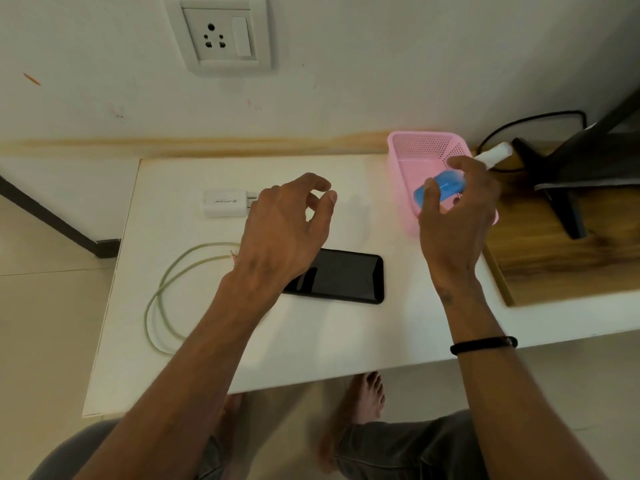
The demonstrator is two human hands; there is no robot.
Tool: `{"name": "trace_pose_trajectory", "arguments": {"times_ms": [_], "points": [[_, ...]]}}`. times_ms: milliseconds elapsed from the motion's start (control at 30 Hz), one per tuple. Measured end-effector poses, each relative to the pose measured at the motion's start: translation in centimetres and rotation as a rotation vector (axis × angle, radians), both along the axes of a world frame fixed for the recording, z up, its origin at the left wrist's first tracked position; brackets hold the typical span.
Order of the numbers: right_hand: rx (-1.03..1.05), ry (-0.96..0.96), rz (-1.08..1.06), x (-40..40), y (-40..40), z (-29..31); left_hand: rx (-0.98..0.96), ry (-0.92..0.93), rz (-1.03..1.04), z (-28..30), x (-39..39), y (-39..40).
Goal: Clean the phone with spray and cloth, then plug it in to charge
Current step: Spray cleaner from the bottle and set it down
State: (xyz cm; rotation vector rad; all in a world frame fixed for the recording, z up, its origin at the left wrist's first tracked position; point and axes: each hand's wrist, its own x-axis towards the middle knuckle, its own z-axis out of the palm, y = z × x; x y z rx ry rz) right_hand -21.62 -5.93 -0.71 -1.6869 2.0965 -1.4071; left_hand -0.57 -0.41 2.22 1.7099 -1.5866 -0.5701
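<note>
The counter (311, 341) is giving free room in front of the phone (341, 277), but its near edge is close to the person's knees. The phone is lying flat, screen up, in the middle. The pink basket (407, 188) is standing at the back right — there the right hand (457, 216) is gripping the blue spray bottle (446, 180). The left hand (284, 230) is hovering, fingers loosely apart, holding nothing. I judge the spraying step is starting; next the bottle must come over the phone.

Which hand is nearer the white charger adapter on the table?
Left. The left hand hovers just right of the white charger adapter, nearly touching its plug end. The right hand is far to the right, at the pink basket.
</note>
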Motion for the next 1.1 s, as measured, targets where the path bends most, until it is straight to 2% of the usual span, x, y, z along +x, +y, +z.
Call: {"name": "trace_pose_trajectory", "arguments": {"times_ms": [100,167,300,367,433,533,700,833,1100], "points": [[-0.127,-0.034,0.046,0.8,0.7,1.4,0.016,0.093,0.01,0.0,0.1,-0.2],[-0.121,-0.078,0.171,1.6,1.8,1.9,0.034,0.19,0.028,0.2,0.0,-0.3],[0.143,-0.358,0.533,4.1,4.6,3.0,0.141,0.437,-0.014,0.6,-0.1,-0.7],[0.236,-0.435,0.677,5.5,6.1,3.2,0.193,0.604,-0.102,0.9,-0.2,-0.6],[0.29,-0.496,0.764,6.5,7.5,3.1,0.212,0.694,-0.192,1.1,-0.2,-0.6],[0.348,-0.571,0.765,7.1,8.5,2.7,0.277,0.765,-0.278,1.5,0.3,-0.4],[0.537,-0.74,0.649,6.8,7.7,2.1,0.328,0.829,-0.267,1.1,0.4,-0.1],[0.562,-0.836,0.701,7.1,7.4,2.2,0.396,0.937,-0.265,0.9,0.2,-0.1],[0.409,-0.714,0.7,7.2,7.2,2.0,0.421,1.082,-0.326,0.4,-0.2,-0.5]]}}
